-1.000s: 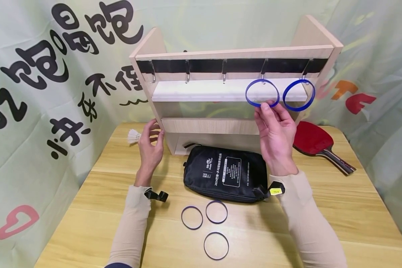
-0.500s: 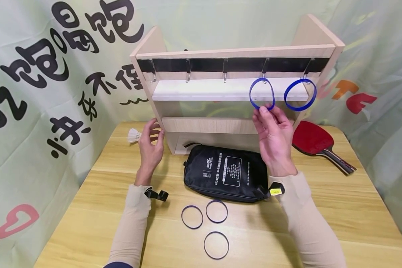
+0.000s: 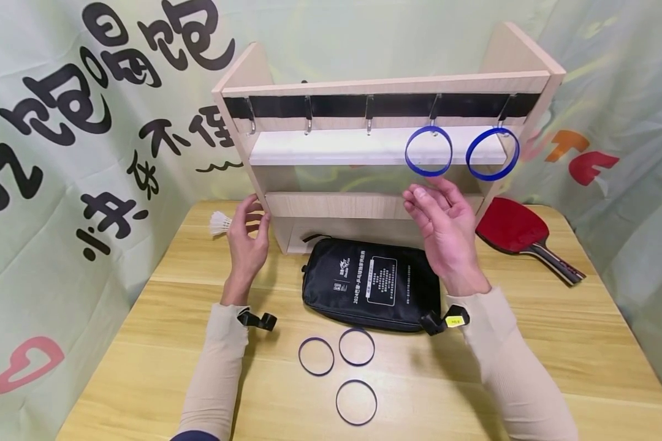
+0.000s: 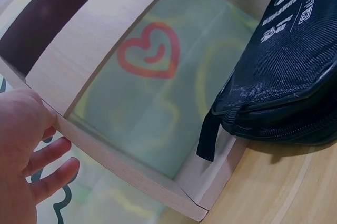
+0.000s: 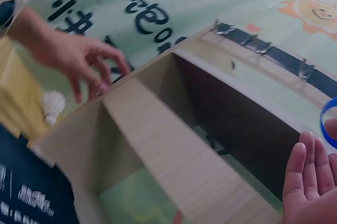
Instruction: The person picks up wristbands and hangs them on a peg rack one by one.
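Note:
A blue ring (image 3: 429,174) hangs from the fourth hook of a wooden shelf unit (image 3: 342,205). Another blue ring (image 3: 491,177) hangs on the rightmost hook. Just under the first ring is my right hand (image 3: 451,233), palm up with fingers loosely bent and nothing gripped; in the head view the ring looks free of the fingertips. My left hand (image 3: 248,245) touches the unit's left side panel (image 4: 131,166) with relaxed fingers, some of them outside the panel. Three thin dark-blue rings lie on the table, the nearest ring (image 3: 355,425) in front of the other two.
A black zip bag (image 3: 372,285) leans at the unit's foot. Right of the unit lies a red table tennis bat (image 3: 515,226), and a shuttlecock (image 3: 219,224) sits by my left hand. Three more hooks on the black strip (image 3: 339,107) carry no ring. Printed cloth surrounds the table.
My right hand has let go of the blue ring and dropped slightly down and left. The ring now hangs on the fourth hook. My left hand has stayed put.

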Available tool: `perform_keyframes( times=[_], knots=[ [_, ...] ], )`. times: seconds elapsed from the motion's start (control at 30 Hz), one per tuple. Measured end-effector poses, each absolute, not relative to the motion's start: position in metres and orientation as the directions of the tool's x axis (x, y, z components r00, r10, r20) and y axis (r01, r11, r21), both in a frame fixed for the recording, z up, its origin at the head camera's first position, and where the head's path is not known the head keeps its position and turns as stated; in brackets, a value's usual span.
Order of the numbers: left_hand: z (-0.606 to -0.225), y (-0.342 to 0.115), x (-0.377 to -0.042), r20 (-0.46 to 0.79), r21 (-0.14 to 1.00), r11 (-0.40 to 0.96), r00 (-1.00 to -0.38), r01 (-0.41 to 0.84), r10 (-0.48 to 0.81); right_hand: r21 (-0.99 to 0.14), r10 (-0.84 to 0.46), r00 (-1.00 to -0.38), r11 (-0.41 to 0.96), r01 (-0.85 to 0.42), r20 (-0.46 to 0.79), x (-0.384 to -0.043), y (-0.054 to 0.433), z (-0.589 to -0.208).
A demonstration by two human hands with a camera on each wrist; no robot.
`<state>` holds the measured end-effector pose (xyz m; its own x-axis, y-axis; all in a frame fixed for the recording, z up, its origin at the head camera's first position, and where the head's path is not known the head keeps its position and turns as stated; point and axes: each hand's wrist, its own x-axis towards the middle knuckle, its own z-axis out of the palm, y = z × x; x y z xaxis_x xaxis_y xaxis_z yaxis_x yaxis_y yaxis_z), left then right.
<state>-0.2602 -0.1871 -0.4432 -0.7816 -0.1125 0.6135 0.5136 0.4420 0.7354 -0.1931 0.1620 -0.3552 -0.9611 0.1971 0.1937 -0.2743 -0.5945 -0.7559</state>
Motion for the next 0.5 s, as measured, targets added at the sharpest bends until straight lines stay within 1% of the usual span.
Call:
perform_keyframes(
  times=[0.13,0.27,0.5],
  knots=[
    [-0.444,-0.187,-0.260,0.614,0.734,0.445,-0.781,0.513,-0.111,-0.808,0.179,-0.962,-0.523,-0.272,0.208,-0.189,0.160,-0.361],
    [-0.444,-0.187,-0.261,0.612,0.733,0.450,-0.784,0.510,-0.108,-0.832,0.140,-0.967,-0.494,-0.253,0.211,-0.185,0.156,-0.365],
    [-0.443,-0.189,-0.261,0.615,0.730,0.452,-0.781,0.512,-0.109,-0.871,-0.014,-0.967,-0.439,-0.221,0.253,-0.175,0.155,-0.375]
  ],
)
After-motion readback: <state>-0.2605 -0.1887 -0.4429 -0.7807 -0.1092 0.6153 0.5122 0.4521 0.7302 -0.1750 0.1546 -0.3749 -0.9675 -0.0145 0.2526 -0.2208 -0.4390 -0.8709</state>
